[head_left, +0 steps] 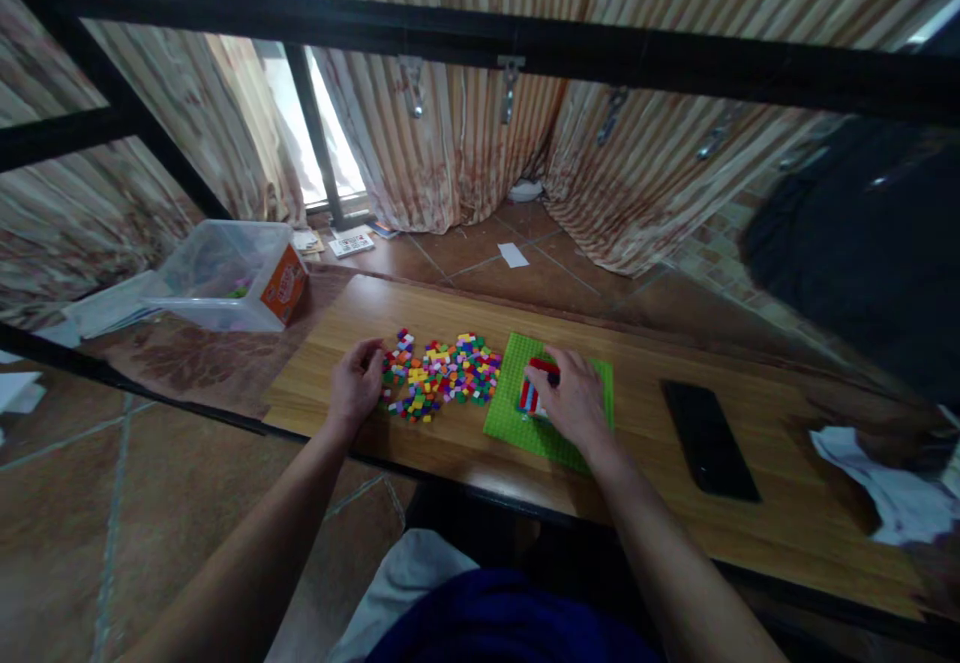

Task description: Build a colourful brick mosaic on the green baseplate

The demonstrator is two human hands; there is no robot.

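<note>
My left hand (358, 383) rests at the left edge of a loose pile of small coloured toy bricks (442, 373), its fingers curled together. Whatever those fingers may hold is too small to tell. On the right, a green studded baseplate (506, 413) lies on the table, carrying a low build of red, white and blue bricks (529, 395). My right hand (574, 398) is over this build, thumb and forefinger closed about its upper part. The hand hides the right side of the build and part of the plate.
A black phone-like slab (709, 438) and crumpled white paper (885, 483) lie on the wooden table (450, 453) to the right. Beyond its left end stands a clear plastic box (225, 273) with an orange label. A dark metal bar (465, 38) crosses ahead, before striped curtains.
</note>
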